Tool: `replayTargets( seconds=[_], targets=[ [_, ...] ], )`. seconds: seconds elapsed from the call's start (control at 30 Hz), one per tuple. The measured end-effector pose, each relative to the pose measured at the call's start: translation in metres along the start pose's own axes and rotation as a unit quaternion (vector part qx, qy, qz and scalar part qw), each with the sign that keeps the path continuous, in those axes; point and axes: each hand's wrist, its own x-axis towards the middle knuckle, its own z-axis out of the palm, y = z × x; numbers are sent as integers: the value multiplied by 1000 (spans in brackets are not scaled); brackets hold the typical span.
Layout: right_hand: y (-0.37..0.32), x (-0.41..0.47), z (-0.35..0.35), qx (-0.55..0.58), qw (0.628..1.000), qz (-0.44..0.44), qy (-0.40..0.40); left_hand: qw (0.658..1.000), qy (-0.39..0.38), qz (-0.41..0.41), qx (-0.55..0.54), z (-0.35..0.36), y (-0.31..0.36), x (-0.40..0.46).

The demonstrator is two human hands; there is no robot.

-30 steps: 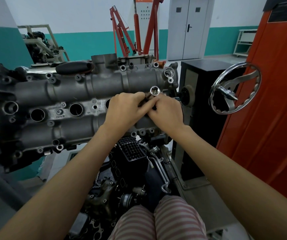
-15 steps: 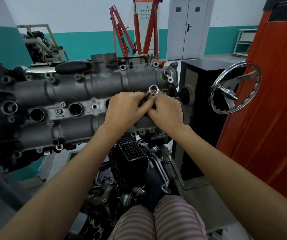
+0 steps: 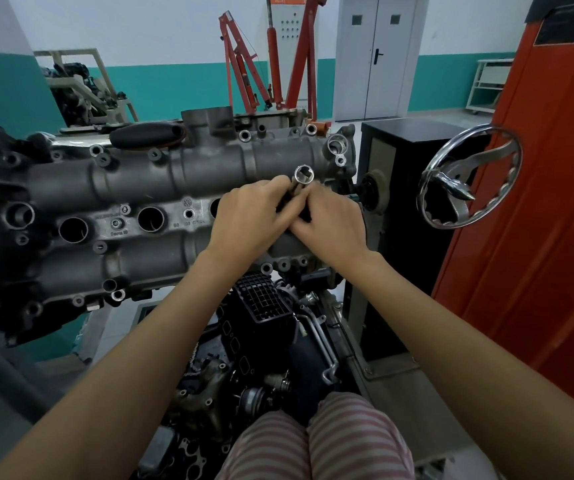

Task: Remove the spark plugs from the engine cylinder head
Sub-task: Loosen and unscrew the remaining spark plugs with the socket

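Gripping the spark plug socket (image 3: 303, 176) with curled fingers, left hand (image 3: 249, 220) and right hand (image 3: 330, 225) meet over the cylinder head (image 3: 161, 174); its long axis tilts up-right, open end toward the camera.

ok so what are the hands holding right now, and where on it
Both the left hand and right hand grip a metal socket tool round its shaft, just below the open socket end, over the cylinder head.

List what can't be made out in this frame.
All in the head view:
- Lower end of the socket tube: hidden by the left hand and right hand.
- Any spark plug: none visible; hands cover that well.
- Open wells in the cylinder head: insides too dark.
- Cast lettering: too small.
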Motion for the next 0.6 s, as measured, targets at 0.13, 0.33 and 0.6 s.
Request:
replayTargets(
  seconds=[0.13,0.33,0.6],
  targets=[
    [-2,0,0,32,999,-2,19,1000,0,2,4,-2,0,-1],
    [-7,-3,-6,61,997,-12,46,1000,-7,20,5,-3,3,-1],
    [-1,0,0,10,1000,10,-9,1000,9,15,8,-1,1,-1]
  ],
)
